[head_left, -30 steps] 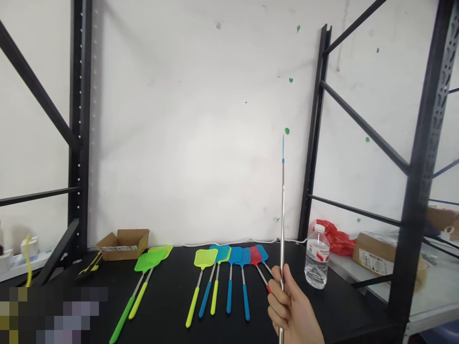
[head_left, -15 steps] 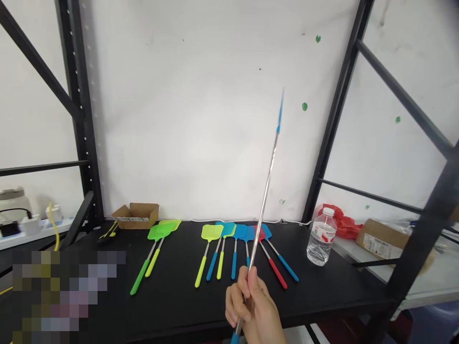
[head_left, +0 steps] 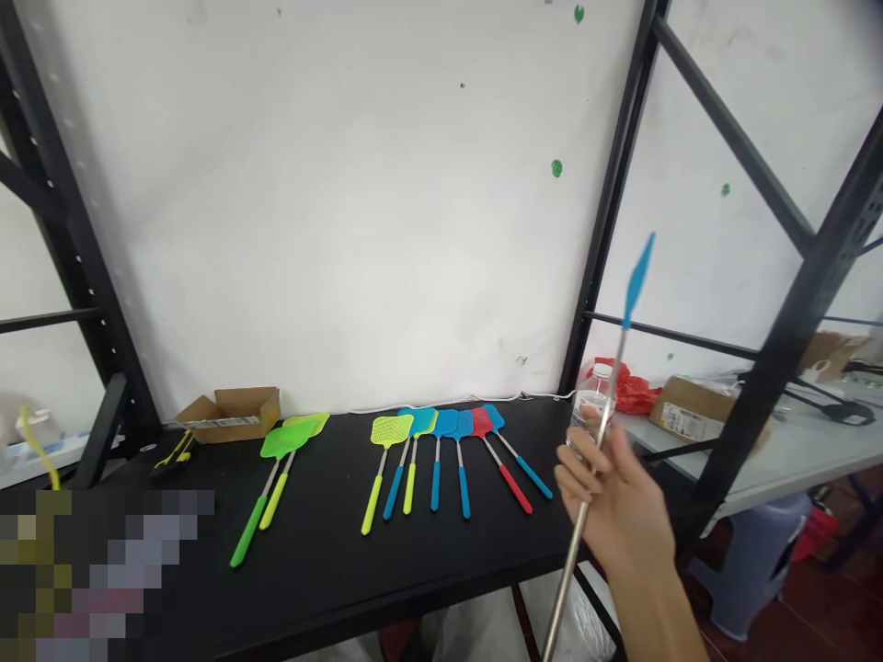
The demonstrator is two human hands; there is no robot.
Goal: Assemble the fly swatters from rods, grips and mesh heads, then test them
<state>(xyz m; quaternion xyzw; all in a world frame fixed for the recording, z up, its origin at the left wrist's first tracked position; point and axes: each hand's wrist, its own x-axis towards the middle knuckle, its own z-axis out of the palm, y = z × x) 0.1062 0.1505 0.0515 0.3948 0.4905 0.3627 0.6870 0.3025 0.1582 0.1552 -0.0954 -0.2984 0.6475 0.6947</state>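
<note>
My right hand [head_left: 621, 501] is closed around the thin metal shaft of a fly swatter [head_left: 569, 575], palm toward me. Its blue head is seen nearly edge-on at the top, and the lower end runs out of the picture. Several more fly swatters lie fanned on the black tabletop: a yellow swatter [head_left: 372, 501], blue ones such as a blue swatter [head_left: 464, 492], and a red swatter [head_left: 514, 487]. Farther left, a green swatter [head_left: 249, 529] overlaps a yellow-green swatter [head_left: 274, 496]. My left hand is out of view.
Behind my hand stands a water bottle [head_left: 586, 405], partly hidden. An open cardboard box [head_left: 235, 423] sits at the back left. Black rack posts [head_left: 613, 193] rise at both sides. To the right are a red bag [head_left: 635, 391] and a grey-blue stool [head_left: 749, 561]. A pixelated patch covers the lower left.
My right hand has moved right and upward with the swatter, now in front of the bottle. The view has turned to the right. The swatters on the table lie as before.
</note>
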